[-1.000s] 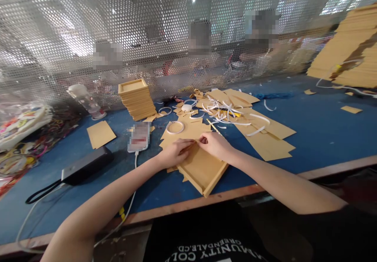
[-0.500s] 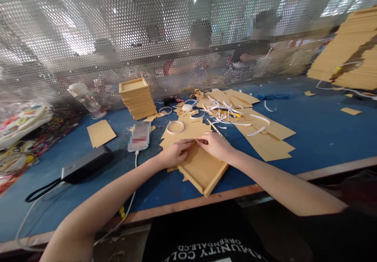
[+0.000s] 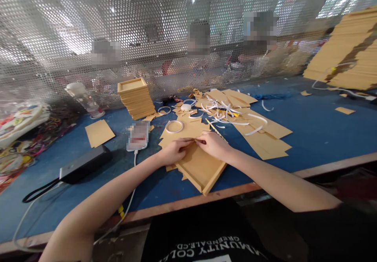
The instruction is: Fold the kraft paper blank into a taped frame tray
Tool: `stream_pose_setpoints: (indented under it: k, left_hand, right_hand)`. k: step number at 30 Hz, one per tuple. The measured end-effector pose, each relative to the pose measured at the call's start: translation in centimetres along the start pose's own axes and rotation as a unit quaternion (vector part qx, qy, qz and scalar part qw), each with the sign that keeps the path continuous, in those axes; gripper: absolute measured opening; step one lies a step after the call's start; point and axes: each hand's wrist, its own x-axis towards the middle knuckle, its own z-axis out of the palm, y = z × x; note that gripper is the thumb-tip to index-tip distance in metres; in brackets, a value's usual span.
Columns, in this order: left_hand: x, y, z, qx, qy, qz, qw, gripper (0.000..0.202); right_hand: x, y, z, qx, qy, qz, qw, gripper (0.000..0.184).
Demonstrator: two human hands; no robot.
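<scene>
A shallow brown cardboard tray (image 3: 203, 169) lies on the blue table (image 3: 318, 136) near its front edge. My left hand (image 3: 174, 151) and my right hand (image 3: 212, 144) meet at the tray's far corner, fingers pinched together on its rim. Whether a strip of tape sits between the fingertips is too small to tell. Flat cardboard sheets (image 3: 265, 136) lie under and behind the tray.
A stack of finished trays (image 3: 136, 98) stands at the back left, with tape rolls (image 3: 174, 126) and white paper strips (image 3: 224, 112) behind my hands. A phone (image 3: 138, 135) on a cable, a black power bank (image 3: 84, 163) and a loose card (image 3: 99, 132) lie left. A tall cardboard pile (image 3: 347, 54) is far right. A perforated screen (image 3: 165, 38) backs the table.
Both hands have stayed at the tray's far corner; only the fingertips have shifted slightly. The view has drifted a little.
</scene>
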Motion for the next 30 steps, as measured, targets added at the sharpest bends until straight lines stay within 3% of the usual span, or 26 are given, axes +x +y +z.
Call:
stream_pose_setpoints:
  k: [10,16,19,25,30]
  left_hand:
    - [-0.3,1.0,-0.3,0.057,-0.040,0.022,0.997,0.059]
    - [-0.4,1.9,-0.6,0.073,-0.058,0.031,0.995,0.053]
    - [-0.4,1.8,-0.2,0.043,-0.030,-0.009,0.999,0.050]
    - [0.1,0.6,0.9,-0.072,0.079,-0.129,0.986,0.037]
    - [0.3,0.3,0.8,-0.035,0.120,-0.176,0.976,0.031]
  right_hand:
    - [0.1,0.1,0.1,0.016,-0.008,0.012,1.000,0.021]
    - [0.0,-0.2,0.0,-0.002,-0.004,0.015,1.000,0.024]
    - [0.1,0.0,0.1,0.014,-0.003,0.017,1.000,0.023]
    - [0.2,0.2,0.1,0.085,-0.003,0.025,0.996,0.020]
    - [0.1,0.3,0.0,0.112,-0.008,0.034,0.993,0.020]
